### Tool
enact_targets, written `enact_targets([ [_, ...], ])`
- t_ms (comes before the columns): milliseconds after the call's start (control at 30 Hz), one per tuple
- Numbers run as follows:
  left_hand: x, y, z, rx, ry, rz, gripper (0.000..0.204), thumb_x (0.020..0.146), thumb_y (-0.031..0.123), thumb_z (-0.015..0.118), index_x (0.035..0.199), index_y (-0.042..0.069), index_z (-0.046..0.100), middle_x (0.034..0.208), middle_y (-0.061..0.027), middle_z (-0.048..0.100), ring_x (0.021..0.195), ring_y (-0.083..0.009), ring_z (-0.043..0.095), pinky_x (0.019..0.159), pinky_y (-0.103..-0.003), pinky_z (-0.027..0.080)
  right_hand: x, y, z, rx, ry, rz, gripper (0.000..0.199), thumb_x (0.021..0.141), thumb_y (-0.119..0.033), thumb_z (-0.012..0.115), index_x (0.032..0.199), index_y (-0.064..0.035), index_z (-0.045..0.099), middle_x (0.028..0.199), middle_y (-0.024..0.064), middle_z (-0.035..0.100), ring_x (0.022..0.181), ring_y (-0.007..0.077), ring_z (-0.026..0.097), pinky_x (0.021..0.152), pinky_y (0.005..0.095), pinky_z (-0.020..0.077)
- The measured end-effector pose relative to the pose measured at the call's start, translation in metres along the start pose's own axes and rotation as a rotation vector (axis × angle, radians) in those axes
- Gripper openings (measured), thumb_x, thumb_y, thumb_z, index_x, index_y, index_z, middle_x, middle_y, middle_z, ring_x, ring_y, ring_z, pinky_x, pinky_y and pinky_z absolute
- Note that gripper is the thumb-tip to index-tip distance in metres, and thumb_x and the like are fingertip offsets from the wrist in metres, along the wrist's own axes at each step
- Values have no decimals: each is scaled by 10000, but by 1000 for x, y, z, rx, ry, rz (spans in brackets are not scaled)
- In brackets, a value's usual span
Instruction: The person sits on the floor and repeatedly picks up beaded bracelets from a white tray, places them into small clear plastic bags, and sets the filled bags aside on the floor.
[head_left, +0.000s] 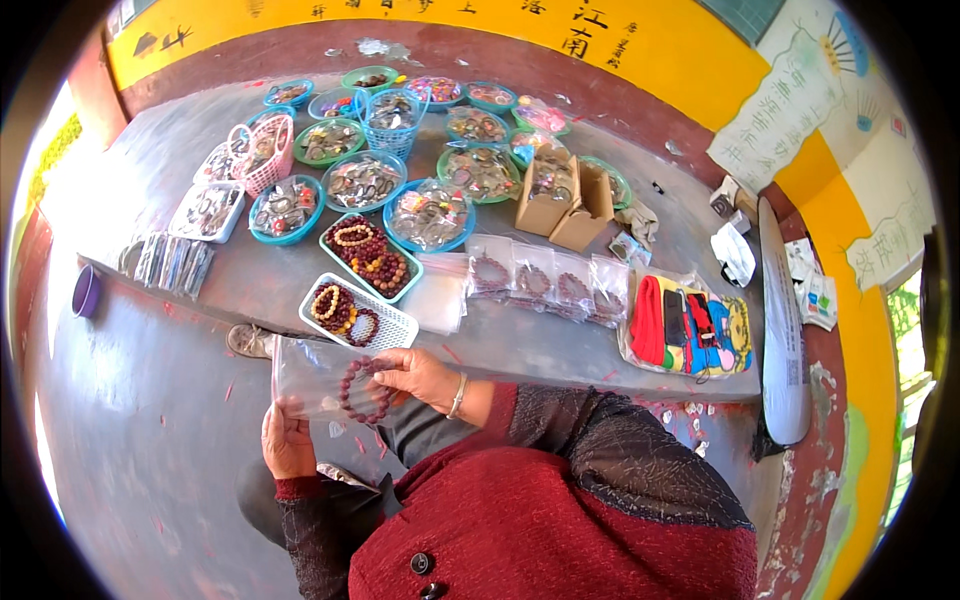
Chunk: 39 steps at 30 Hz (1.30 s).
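A clear plastic bag (pixel 308 375) hangs between my hands above my lap. My left hand (pixel 288 442) is closed on its lower left corner, thumb on top. A dark red bead bracelet (pixel 350 400) lies against the bag's right part; whether it is fully inside, I cannot tell. My right hand (pixel 425 380) pinches the bracelet's upper right side, fingers partly hidden behind the plastic. Just beyond, a white basket (pixel 395 330) holds dark red and yellow bead bracelets. Behind it stands a pale green tray (pixel 403 290) of similar bracelets.
Flat empty bags (pixel 440 300) lie beside a row of bagged bracelets (pixel 535 280) on the grey table (pixel 490 345). Farther back are several round baskets of bagged goods, a blue handled basket (pixel 392 125) and cardboard boxes (pixel 583 220). Colourful folded fabric (pixel 690 330) sits at right.
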<state>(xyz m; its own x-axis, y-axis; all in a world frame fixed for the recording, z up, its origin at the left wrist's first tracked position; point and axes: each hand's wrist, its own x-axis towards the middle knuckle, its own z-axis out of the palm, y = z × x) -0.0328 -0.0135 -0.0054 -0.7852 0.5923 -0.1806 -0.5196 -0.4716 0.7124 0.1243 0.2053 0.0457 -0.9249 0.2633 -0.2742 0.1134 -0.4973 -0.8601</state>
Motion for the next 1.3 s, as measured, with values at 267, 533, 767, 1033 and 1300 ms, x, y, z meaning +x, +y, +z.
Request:
enact_targets([
  [267, -1, -1, 7, 144, 153, -116, 275, 892, 272, 552, 1073, 65, 563, 997, -47, 625, 935, -157, 579, 773, -275, 432, -41, -23, -98, 22, 232, -181, 240, 879, -102, 534, 1098, -6, 544, 893, 80, 634, 702, 172, 648, 598, 273, 549],
  [533, -2, -7, 20, 256, 177, -178, 226, 893, 252, 548, 1026, 72, 577, 901, -41, 649, 840, -147, 608, 702, -257, 443, -108, -57, -247, -160, 845, -269, 197, 852, -205, 608, 988, -64, 592, 839, 30, 656, 682, 105, 622, 567, 232, 503],
  [767, 0, -12, 14, 336, 191, -187, 242, 893, 258, 538, 1044, 71, 572, 902, -45, 646, 831, -146, 608, 691, -255, 441, -157, -75, -365, 156, 1069, -531, 140, 846, -181, 619, 947, -90, 582, 791, 17, 629, 664, 133, 618, 511, 244, 499],
  [1033, 7, -21, 5, 429, 187, -205, 259, 891, 280, 520, 1046, 78, 567, 914, -35, 632, 841, -145, 595, 691, -256, 431, -151, -17, -463, 639, 1103, -650, 111, 845, -199, 621, 888, -101, 589, 787, 38, 641, 676, 187, 614, 553, 293, 501],
  [1300, 7, -27, 16, 451, 250, -245, 229, 892, 254, 529, 1024, 72, 571, 882, -41, 641, 807, -147, 611, 657, -253, 442, -95, 50, -455, 858, 1351, -338, 198, 867, -200, 586, 929, -28, 509, 747, 117, 590, 600, 247, 592, 538, 336, 534],
])
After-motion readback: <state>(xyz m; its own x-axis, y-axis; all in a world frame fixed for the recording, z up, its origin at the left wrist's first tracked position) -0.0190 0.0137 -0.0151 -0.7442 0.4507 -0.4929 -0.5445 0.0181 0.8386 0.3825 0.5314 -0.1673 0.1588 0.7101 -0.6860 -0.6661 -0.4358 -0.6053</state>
